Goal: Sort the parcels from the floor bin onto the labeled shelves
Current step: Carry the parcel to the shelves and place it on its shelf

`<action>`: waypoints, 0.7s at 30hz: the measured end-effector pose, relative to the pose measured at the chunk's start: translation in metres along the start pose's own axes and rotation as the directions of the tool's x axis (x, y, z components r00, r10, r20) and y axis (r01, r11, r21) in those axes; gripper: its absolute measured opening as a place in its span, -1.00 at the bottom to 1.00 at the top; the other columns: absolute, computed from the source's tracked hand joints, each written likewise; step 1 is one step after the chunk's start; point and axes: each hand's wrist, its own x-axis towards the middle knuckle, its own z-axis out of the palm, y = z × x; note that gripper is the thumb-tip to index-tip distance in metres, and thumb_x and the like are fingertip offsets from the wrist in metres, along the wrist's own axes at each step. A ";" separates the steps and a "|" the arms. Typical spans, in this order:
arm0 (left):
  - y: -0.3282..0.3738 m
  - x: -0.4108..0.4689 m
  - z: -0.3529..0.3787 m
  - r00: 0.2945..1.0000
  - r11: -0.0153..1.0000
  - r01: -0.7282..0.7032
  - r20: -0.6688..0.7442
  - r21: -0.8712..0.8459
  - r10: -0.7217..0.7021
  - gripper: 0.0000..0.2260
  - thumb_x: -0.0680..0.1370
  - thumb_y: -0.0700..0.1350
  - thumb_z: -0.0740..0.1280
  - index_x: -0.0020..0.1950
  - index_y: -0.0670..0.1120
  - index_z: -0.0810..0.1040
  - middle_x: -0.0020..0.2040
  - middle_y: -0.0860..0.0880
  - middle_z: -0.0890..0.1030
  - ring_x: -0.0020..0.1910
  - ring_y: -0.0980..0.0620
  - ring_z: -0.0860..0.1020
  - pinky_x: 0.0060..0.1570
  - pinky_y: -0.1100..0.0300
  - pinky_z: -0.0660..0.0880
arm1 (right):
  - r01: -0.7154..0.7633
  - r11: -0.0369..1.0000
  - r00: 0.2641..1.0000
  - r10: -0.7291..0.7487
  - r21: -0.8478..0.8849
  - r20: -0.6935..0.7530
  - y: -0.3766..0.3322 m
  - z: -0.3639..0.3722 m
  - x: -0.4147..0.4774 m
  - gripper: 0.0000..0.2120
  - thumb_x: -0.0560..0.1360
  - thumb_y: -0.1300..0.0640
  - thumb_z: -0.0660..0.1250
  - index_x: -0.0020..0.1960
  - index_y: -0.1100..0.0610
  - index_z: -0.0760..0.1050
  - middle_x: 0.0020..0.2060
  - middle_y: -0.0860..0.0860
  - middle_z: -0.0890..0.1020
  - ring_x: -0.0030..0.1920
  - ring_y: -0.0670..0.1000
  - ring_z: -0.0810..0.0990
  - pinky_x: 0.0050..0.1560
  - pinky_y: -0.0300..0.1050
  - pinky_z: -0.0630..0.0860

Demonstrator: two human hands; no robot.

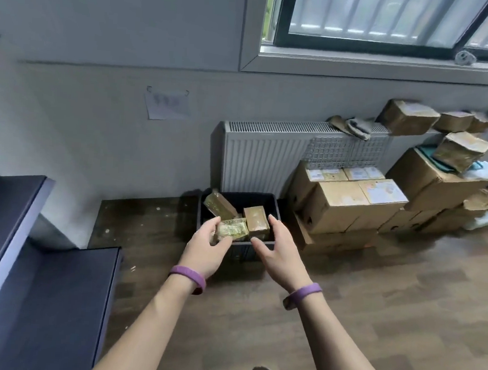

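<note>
Left hand (pixel 207 244) grips parcel (pixel 233 230) by its left end in bin (pixel 241 254), mid-frame; right hand (pixel 277 253) spread, empty, just right.

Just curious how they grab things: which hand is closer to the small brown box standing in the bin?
Right. The right hand is open just right of the brown box, with its thumb below it. The left hand is farther left, at the crumpled parcel.
</note>
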 end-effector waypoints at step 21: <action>-0.013 0.342 0.085 0.826 0.843 0.473 -0.203 -0.256 -0.526 -0.55 0.54 -0.15 0.32 0.43 -0.09 0.35 0.37 -0.15 0.43 0.36 -0.01 0.39 0.22 0.30 0.24 | 0.107 0.975 0.843 0.014 -0.194 0.538 0.099 0.003 0.421 -0.36 0.58 0.06 0.29 0.55 0.20 0.12 0.52 0.14 0.23 0.55 0.06 0.10 0.51 -0.11 0.04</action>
